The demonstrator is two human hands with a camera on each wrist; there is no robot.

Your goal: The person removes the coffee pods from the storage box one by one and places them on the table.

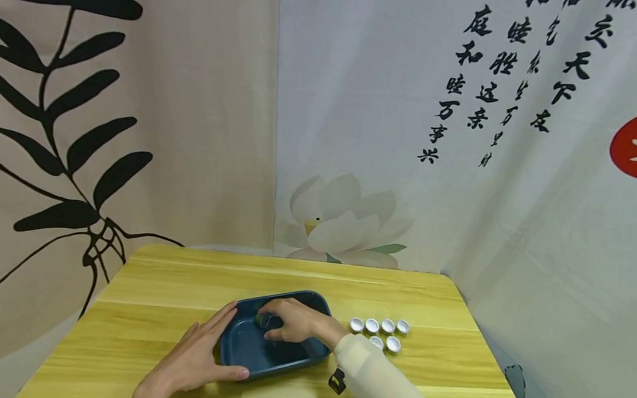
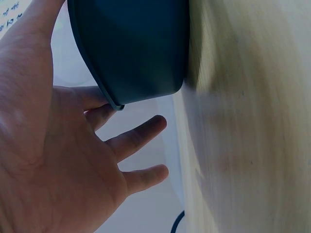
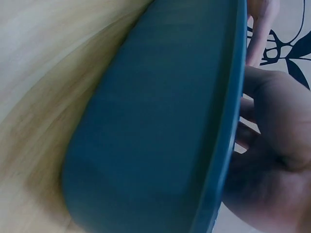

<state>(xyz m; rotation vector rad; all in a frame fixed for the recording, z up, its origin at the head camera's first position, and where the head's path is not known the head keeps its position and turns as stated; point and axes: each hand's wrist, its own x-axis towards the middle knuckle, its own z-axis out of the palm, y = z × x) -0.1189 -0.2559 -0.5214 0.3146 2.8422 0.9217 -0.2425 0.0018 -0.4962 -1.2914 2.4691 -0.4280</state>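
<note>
A dark blue rectangular tray (image 1: 270,364) stands on the wooden table. My left hand (image 1: 197,359) spans its left end, thumb at the near corner and fingertips at the far one. In the left wrist view, two fingers of the left hand (image 2: 73,150) stretch out free below the tray's corner. Reaching over the right side, my right hand (image 1: 295,321) is inside the tray with a small dark cylindrical object (image 1: 263,320) between its index finger and thumb. The thumb looks apart from that object. In the right wrist view, the tray wall (image 3: 155,126) hides the fingertips.
Several small round white-topped containers (image 1: 372,326) stand in two rows on the table (image 1: 428,372), right of the tray. Behind the table hangs a printed cloth (image 1: 353,106). A black piece (image 1: 337,381) hangs at the right wrist.
</note>
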